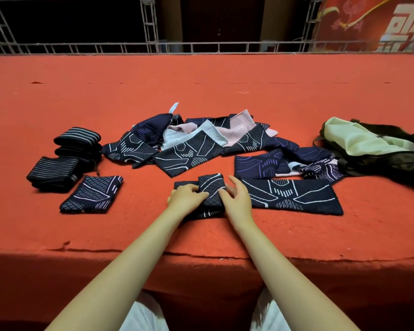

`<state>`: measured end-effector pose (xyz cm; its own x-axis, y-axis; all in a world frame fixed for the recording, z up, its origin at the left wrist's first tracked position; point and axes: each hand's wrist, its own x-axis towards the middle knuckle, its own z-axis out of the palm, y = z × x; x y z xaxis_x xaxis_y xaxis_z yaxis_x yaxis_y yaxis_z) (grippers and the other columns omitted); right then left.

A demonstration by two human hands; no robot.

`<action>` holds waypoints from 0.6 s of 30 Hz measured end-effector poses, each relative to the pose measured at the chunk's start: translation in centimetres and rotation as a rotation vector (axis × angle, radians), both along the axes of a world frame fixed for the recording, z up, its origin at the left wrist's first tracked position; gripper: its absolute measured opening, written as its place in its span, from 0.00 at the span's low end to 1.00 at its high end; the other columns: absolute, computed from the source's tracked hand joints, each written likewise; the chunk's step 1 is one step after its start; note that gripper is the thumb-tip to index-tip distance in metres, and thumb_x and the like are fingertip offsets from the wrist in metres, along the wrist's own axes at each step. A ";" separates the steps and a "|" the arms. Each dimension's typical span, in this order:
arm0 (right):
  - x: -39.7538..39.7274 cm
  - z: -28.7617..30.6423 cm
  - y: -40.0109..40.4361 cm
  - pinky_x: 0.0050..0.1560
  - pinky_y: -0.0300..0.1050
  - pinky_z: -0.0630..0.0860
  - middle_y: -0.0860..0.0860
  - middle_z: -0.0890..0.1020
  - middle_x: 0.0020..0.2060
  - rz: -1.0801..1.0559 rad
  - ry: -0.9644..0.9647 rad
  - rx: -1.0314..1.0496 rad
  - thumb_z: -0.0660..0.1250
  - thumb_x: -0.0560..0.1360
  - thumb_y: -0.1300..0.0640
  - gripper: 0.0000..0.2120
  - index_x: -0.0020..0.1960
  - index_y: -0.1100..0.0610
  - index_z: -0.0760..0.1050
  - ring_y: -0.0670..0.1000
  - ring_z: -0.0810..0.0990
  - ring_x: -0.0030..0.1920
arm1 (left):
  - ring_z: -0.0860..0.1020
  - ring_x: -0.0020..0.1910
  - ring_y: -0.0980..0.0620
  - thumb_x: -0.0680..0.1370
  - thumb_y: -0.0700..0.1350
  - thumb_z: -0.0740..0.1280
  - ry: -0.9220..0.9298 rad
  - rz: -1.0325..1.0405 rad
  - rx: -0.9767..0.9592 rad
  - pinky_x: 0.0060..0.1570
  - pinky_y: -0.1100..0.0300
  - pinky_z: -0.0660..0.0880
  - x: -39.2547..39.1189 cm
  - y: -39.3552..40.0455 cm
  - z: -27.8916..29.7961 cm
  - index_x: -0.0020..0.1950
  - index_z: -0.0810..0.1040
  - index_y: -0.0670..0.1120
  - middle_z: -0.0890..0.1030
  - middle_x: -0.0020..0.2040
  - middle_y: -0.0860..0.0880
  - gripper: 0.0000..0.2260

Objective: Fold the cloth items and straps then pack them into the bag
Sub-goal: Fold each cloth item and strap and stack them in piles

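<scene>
Both hands work at the front centre of the red felt-covered table [201,91]. Left hand [185,197] lies on a long dark navy cloth strip w/ white line pattern [292,195], fingers curled over a folded-up flap at the strip's left end, pinching it. Right hand [237,199] is just beside, fingers loosely spread & touching the same fold, not clenched. Rest of the strip runs flat to the right. Behind it: a loose pile of navy, pink & pale blue cloth pieces [201,142]. Far left: 2 stacks of folded black straps w/ grey stripes [65,158], & near them 1 folded navy patterned square [92,194]. Far right: a black & pale green bag [373,149], lying slumped, apart from the hands.
</scene>
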<state>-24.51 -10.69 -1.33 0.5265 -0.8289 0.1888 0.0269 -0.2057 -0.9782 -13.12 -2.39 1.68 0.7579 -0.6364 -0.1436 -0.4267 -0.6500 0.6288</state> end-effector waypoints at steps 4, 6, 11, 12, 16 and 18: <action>0.0 0.0 0.0 0.64 0.46 0.73 0.50 0.80 0.59 0.039 0.073 0.015 0.67 0.74 0.63 0.21 0.66 0.60 0.73 0.48 0.79 0.56 | 0.79 0.51 0.48 0.71 0.50 0.71 0.221 0.041 -0.279 0.56 0.54 0.74 -0.1 -0.5 0.1 0.49 0.76 0.48 0.82 0.49 0.49 0.11; -0.1 0.2 0.4 0.63 0.47 0.74 0.48 0.80 0.56 0.058 0.083 -0.045 0.67 0.74 0.63 0.19 0.65 0.58 0.75 0.49 0.80 0.55 | 0.80 0.48 0.49 0.73 0.41 0.71 0.267 0.056 -0.417 0.53 0.55 0.76 -0.3 -0.4 0.5 0.58 0.73 0.45 0.81 0.49 0.47 0.15; 0.2 0.1 0.6 0.60 0.43 0.74 0.49 0.79 0.59 0.059 0.157 -0.180 0.70 0.72 0.56 0.22 0.65 0.51 0.73 0.46 0.78 0.54 | 0.79 0.52 0.46 0.74 0.42 0.69 -0.048 0.036 -0.399 0.51 0.55 0.73 0.6 1.5 1.0 0.74 0.60 0.46 0.82 0.52 0.45 0.31; 0.3 0.1 0.7 0.57 0.39 0.74 0.49 0.78 0.59 0.067 0.184 -0.206 0.70 0.72 0.56 0.23 0.66 0.51 0.72 0.45 0.77 0.53 | 0.79 0.54 0.45 0.74 0.43 0.69 -0.095 0.041 -0.353 0.52 0.54 0.73 1.0 1.8 0.9 0.75 0.59 0.46 0.82 0.54 0.45 0.31; 0.2 0.3 1.2 0.57 0.34 0.70 0.50 0.74 0.59 0.104 0.346 -0.343 0.72 0.71 0.50 0.30 0.70 0.54 0.67 0.45 0.74 0.54 | 0.74 0.64 0.43 0.77 0.48 0.65 -0.250 0.034 -0.082 0.59 0.52 0.71 1.9 3.1 0.1 0.76 0.59 0.46 0.75 0.66 0.43 0.29; 0.4 0.0 1.4 0.63 0.43 0.69 0.51 0.75 0.59 0.080 0.477 -0.448 0.70 0.71 0.44 0.33 0.71 0.56 0.66 0.50 0.73 0.59 | 0.72 0.66 0.43 0.78 0.48 0.63 -0.271 0.017 0.005 0.62 0.51 0.70 2.2 3.5 -0.7 0.76 0.59 0.46 0.73 0.68 0.44 0.28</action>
